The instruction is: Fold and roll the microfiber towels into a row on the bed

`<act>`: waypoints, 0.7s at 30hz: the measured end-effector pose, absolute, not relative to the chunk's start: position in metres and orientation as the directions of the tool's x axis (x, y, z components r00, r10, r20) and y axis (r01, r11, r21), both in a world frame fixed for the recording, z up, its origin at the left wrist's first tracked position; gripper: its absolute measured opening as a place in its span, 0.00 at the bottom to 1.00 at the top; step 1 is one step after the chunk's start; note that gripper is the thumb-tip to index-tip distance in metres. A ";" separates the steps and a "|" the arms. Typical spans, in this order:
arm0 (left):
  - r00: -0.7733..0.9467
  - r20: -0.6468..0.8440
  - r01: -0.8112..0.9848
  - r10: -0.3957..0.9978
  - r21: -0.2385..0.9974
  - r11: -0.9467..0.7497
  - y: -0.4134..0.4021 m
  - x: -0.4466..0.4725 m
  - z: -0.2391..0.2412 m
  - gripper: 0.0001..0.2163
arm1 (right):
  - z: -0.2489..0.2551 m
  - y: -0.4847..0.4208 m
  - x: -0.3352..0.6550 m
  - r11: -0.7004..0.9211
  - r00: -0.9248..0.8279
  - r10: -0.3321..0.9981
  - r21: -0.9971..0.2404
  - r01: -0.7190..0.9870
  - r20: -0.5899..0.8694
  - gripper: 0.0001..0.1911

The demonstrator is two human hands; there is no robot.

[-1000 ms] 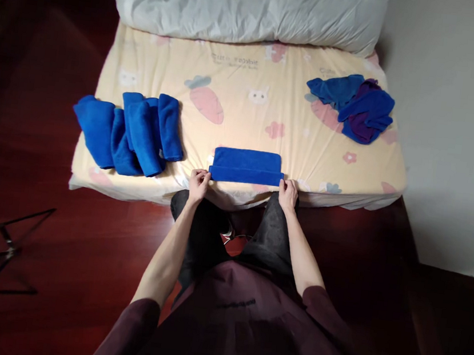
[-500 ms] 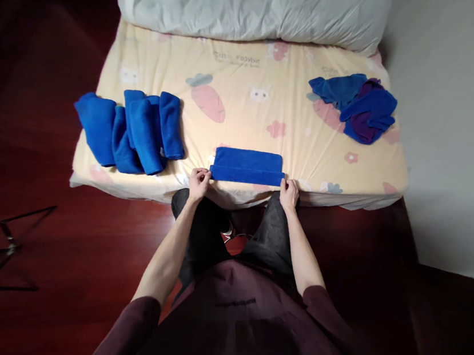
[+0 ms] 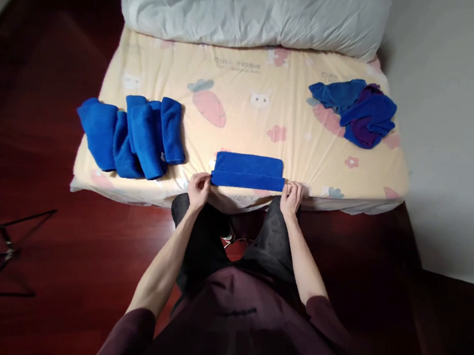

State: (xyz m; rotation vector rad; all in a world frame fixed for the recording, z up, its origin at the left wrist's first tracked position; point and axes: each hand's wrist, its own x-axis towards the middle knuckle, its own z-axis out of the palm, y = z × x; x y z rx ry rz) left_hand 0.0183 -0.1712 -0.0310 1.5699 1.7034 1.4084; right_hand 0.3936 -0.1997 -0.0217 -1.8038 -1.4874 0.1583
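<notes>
A blue towel (image 3: pixel 249 164) lies folded at the near edge of the bed, with a narrow folded strip along its front side. My left hand (image 3: pixel 198 190) is closed in a pinch at the strip's left end. At the opposite end, my right hand (image 3: pixel 292 199) has its fingertips closed on the strip's right corner. The towel rests flat on the sheet between both hands. How much cloth lies inside each pinch is hidden by the fingers.
Several rolled blue towels (image 3: pixel 146 140) lie side by side on the left of the bed (image 3: pixel 247 127). A loose heap of blue and purple cloths (image 3: pixel 363 115) sits at the right. Behind is a bunched grey quilt (image 3: pixel 256 18). Black stand legs (image 3: pixel 7 253) are on the floor.
The view has tilted slightly, so the scene sits a little lower. My right hand's fingers have shifted slightly at the towel's end; the towel's fold looks the same.
</notes>
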 end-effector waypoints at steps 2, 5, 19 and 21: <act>-0.162 0.427 0.552 0.890 0.786 -0.277 -0.177 0.023 -0.023 0.13 | -0.019 -0.206 0.390 0.087 0.178 0.887 -0.534 0.841 0.426 0.25; 0.169 0.444 0.603 0.880 0.659 -0.449 -0.179 0.032 -0.013 0.19 | -0.017 -0.209 0.384 0.237 -0.052 0.913 -0.420 0.876 0.405 0.24; 0.614 0.092 0.675 0.784 0.453 -0.582 -0.160 0.082 -0.009 0.31 | -0.012 -0.195 0.374 0.261 -0.198 0.961 -0.402 0.878 0.192 0.32; 0.612 0.066 0.693 0.788 0.435 -0.574 -0.156 0.083 -0.007 0.32 | -0.015 -0.193 0.375 0.242 -0.170 0.965 -0.423 0.873 0.200 0.32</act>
